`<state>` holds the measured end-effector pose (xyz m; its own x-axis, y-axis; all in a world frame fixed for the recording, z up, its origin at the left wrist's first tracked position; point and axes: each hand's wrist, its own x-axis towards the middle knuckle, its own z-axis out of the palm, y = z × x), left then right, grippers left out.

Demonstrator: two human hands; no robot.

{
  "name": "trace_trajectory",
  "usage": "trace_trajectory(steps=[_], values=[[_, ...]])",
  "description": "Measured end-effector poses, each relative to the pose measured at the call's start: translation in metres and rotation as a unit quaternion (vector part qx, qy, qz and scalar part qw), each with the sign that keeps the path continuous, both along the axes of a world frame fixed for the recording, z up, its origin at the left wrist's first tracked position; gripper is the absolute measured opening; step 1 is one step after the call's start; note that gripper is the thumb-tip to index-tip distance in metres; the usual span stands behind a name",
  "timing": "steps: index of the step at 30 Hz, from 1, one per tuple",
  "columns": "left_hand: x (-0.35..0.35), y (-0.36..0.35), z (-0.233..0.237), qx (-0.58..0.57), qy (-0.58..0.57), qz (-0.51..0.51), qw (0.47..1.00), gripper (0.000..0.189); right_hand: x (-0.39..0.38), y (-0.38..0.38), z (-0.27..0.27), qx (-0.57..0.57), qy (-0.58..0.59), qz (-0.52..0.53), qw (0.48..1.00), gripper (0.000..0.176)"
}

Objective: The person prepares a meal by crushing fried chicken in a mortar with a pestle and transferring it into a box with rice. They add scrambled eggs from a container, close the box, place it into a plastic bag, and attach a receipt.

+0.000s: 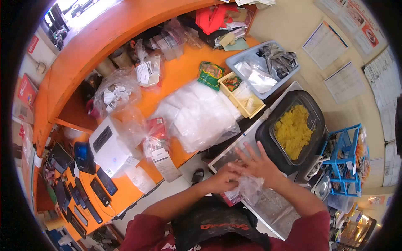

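Note:
A knotted-looking clear plastic bag (251, 189) hangs below my two hands, close to my body, with something red and white at its lower left. My left hand (222, 179) is closed at the bag's neck, its fingertips pressed together. Against it, my right hand (261, 166) has its fingers spread apart and touches the left fingers; its palm side is hidden. Just beyond my right hand is a black container (268, 138) with yellow food (293, 129), seemingly rice, inside.
Stacked clear plastic bags (188, 113) lie on the orange counter (176, 69). Behind them are a green packet (210, 74), a yellow bin (251, 109) and a blue-grey tray (232, 62). A white printer-like machine (109, 146) and several phones (100, 192) sit at left; a blue rack (345, 159) stands at right.

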<state>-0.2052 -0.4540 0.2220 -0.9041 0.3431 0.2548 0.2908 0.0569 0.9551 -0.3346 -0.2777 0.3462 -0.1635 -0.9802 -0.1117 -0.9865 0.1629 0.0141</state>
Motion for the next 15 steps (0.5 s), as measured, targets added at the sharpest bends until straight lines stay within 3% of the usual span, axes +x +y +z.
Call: trace_trajectory(steps=[1, 3, 6, 8, 10, 15], values=[[-0.002, 0.001, 0.0, -0.04, 0.015, 0.028, 0.999, 0.039, -0.015, -0.002, -0.004, 0.01, 0.047, 0.025, 0.999, 0.065], [-0.003, 0.008, 0.028, -0.137, 0.066, 0.133, 0.979, 0.03, -0.053, -0.012, 0.012, 0.085, -0.038, -0.055, 0.994, 0.063], [0.006, 0.023, 0.05, -0.301, 0.026, 0.194, 0.933, 0.022, -0.147, -0.031, -0.018, 0.054, -0.209, -0.244, 0.945, 0.042], [0.011, 0.025, 0.057, -0.378, 0.055, 0.167, 0.909, 0.021, -0.2, -0.063, -0.053, 0.021, -0.061, -0.294, 0.953, 0.028], [0.01, 0.025, 0.058, -0.409, 0.087, 0.143, 0.897, 0.021, -0.237, -0.083, -0.099, 0.069, 0.0, -0.3, 0.951, 0.023], [0.011, 0.022, 0.065, -0.391, 0.111, 0.168, 0.898, 0.022, -0.239, -0.104, -0.111, 0.1, 0.029, -0.296, 0.95, 0.02]])
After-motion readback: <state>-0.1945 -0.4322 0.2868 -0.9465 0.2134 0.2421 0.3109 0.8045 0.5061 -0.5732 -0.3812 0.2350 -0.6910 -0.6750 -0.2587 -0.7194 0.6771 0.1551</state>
